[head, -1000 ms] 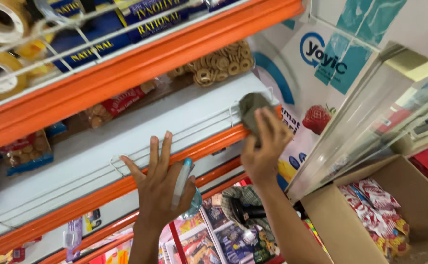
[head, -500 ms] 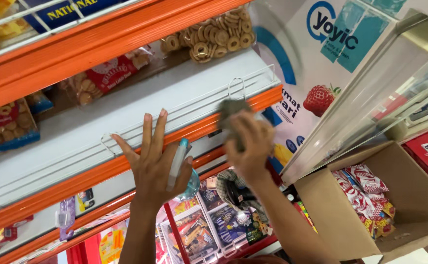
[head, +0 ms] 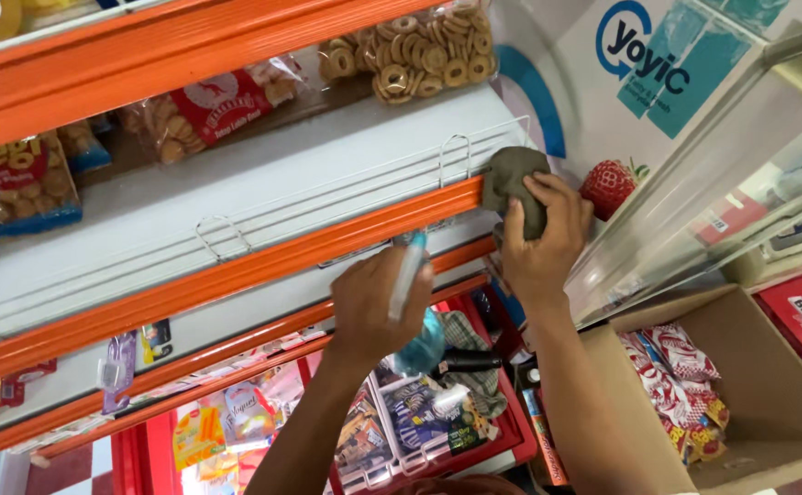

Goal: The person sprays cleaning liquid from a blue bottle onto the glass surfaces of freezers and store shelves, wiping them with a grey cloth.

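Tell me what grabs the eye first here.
The bright orange shelf edge running across the middle, with the right hand pressing a grey-green cloth against its right end. Just below, the left hand holds a pale blue spray bottle; ring-shaped biscuits sit bagged above.

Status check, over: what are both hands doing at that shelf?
Right hand presses grey cloth on orange shelf edge. Left hand grips spray bottle just below it. Wire rail beside cloth, nothing blocking.

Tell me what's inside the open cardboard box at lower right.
The cardboard box holds a heap of red-and-white snack packets against its left wall. The rest of its floor shows bare; anything beneath the packets is covered.
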